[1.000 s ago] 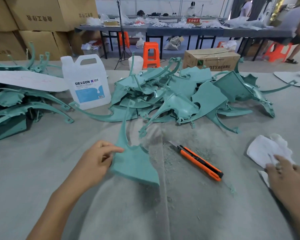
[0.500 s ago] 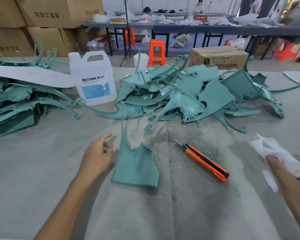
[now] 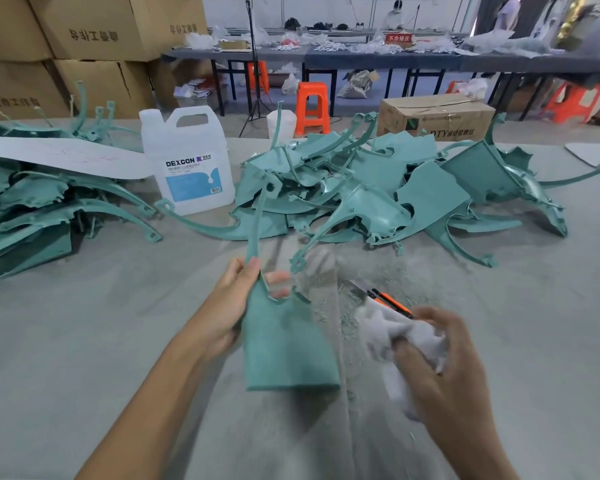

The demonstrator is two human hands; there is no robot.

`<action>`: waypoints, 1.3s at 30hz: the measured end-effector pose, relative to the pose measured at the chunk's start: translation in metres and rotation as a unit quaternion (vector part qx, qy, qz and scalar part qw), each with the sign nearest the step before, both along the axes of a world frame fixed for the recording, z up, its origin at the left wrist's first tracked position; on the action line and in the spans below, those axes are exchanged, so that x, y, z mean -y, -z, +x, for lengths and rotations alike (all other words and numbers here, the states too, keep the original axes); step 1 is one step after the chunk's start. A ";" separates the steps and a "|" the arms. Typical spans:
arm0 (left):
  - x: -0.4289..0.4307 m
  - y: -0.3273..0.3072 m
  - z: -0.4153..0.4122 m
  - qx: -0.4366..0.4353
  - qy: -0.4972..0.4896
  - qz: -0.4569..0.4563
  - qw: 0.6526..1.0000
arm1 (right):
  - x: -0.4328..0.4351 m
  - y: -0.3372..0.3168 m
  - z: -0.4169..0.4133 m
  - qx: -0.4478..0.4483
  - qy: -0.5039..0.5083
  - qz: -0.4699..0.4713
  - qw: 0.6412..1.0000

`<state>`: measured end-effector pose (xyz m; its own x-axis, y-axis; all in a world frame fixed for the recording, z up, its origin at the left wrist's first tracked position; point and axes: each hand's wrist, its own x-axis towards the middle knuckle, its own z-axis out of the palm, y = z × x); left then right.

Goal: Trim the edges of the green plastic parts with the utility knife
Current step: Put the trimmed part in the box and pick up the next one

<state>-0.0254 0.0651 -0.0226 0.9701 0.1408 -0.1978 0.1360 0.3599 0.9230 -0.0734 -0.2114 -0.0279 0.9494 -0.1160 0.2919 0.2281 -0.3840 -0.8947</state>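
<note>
Far left, a stack of green plastic parts [image 3: 32, 209] lies on the grey table [image 3: 84, 341], with a long white sheet [image 3: 66, 157] resting across its top. Brown cardboard boxes [image 3: 101, 26] stand behind it. Next along, a white plastic jug [image 3: 187, 161] with a blue label marked DEXCON stands upright on the table, just beside the near end of the white sheet. At centre, the left hand [image 3: 226, 306] grips one green part [image 3: 284, 344] at its narrow neck, thumb on the near face and fingers curled behind. The wide flat end of the part points toward the viewer and its thin curved arm rises toward the far side. Whether the lower edge touches the table cannot be told. Beyond it, a loose heap of further green parts [image 3: 378, 188] covers the middle of the table. Fine shavings [image 3: 326, 306] are scattered on the surface just right of the held part. The utility knife [image 3: 385, 299], orange and black with blade exposed, lies on the table among them, in neither hand, its rear end hidden behind a white cloth [image 3: 395, 337]. The right hand [image 3: 447, 368] clutches that cloth, fingers curled round it. Behind the heap, at the far right, sits a cardboard carton [image 3: 437, 121].
</note>
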 end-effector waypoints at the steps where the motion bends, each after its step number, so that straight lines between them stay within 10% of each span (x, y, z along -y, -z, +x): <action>1: 0.011 -0.004 -0.007 0.000 0.004 -0.055 0.998 | -0.017 -0.002 0.006 -0.005 -0.021 0.017 1.000; 12: 0.063 -0.031 -0.039 0.049 -0.092 -0.058 0.993 | -0.117 0.001 -0.025 0.011 -0.231 0.025 0.973; 18: 0.067 -0.031 -0.048 0.134 -0.068 -0.094 0.984 | -0.082 -0.004 0.022 -0.114 -0.110 -0.042 0.986; 24: 0.070 -0.035 -0.048 0.109 -0.087 -0.088 0.986 | -0.095 -0.007 -0.018 0.007 -0.183 -0.072 0.980; 30: 0.050 -0.045 -0.058 0.124 -0.063 -0.098 0.985 | -0.050 0.000 0.042 -0.104 -0.077 0.001 0.992; 39: 0.072 -0.040 -0.066 0.073 -0.067 -0.161 0.982 | -0.080 -0.010 -0.003 -0.008 -0.054 0.050 0.997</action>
<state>-0.0913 -0.0072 0.0170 0.9687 0.2212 -0.1131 -0.0572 0.6417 0.7648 -0.0761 -0.1309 -0.0178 0.9623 -0.0399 0.2689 0.2492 -0.2655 -0.9313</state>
